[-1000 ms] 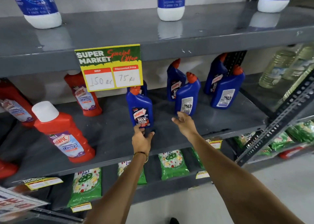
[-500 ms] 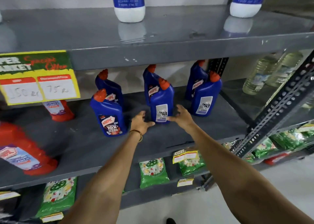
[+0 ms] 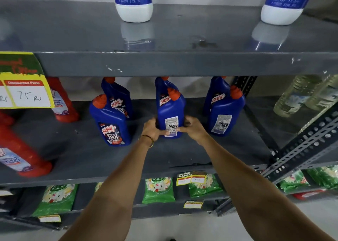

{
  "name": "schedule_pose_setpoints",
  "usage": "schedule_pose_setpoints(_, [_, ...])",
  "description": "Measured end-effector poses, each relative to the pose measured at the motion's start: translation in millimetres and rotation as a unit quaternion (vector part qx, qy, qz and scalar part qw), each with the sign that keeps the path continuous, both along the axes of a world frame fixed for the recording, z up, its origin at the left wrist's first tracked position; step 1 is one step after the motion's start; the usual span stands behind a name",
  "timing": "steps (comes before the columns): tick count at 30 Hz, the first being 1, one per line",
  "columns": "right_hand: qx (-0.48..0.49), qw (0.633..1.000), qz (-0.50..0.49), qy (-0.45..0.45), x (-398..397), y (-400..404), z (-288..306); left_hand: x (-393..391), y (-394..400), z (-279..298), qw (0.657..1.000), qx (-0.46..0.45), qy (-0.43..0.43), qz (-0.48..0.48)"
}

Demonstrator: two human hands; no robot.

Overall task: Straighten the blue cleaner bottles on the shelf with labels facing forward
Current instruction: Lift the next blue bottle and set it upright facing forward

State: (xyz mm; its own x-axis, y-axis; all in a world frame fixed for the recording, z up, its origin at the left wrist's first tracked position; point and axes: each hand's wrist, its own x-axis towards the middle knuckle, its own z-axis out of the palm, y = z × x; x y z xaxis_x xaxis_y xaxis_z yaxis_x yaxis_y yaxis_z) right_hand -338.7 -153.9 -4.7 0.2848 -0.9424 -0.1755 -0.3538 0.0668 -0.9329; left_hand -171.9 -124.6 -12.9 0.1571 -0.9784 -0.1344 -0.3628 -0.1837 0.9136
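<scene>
Several blue Harpic bottles with red caps stand on the middle grey shelf (image 3: 73,149). The front middle bottle (image 3: 171,112) shows its white back label toward me. My left hand (image 3: 152,130) grips its lower left side and my right hand (image 3: 193,129) grips its lower right side. The front left bottle (image 3: 109,121) faces forward with its Harpic label. The front right bottle (image 3: 225,112) shows its back label. Behind each stands another blue bottle: left rear (image 3: 118,96), middle rear (image 3: 161,92), right rear (image 3: 216,94), all with front labels showing.
Red cleaner bottles (image 3: 62,101) stand at the left of the same shelf. A yellow price sign (image 3: 23,92) hangs from the upper shelf edge. White-and-blue bottles (image 3: 134,3) stand above. Clear bottles (image 3: 296,98) are at right behind a slanted perforated strut (image 3: 301,145). Green packets (image 3: 158,190) lie below.
The view shifted right and closer. Both hands moved from beside the front middle bottle onto its base and now grip it.
</scene>
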Motion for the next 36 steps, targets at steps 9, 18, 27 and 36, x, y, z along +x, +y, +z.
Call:
schedule_pose_setpoints(9, [-0.021, 0.994, 0.025, -0.109, 15.4, 5.9, 23.8, -8.6, 21.1, 3.6, 0.988, -0.106, -0.064, 0.089])
schedule_pose_setpoints(18, [-0.05, 0.993, -0.013, -0.109, 22.5, 14.0, 25.9, 12.2, 29.7, 11.2, 0.994, -0.011, 0.099, -0.049])
schedule_pose_setpoints(27, [0.056, 0.961, 0.178, -0.205, 0.7, 18.8, 40.8, 30.1, 31.6, 8.4, 0.882, 0.156, 0.37, -0.248])
schedule_pose_setpoints(36, [0.089, 0.951, 0.192, -0.225, -16.3, 16.5, 42.4, 15.7, 31.8, 5.6, 0.923, 0.11, 0.329, -0.164])
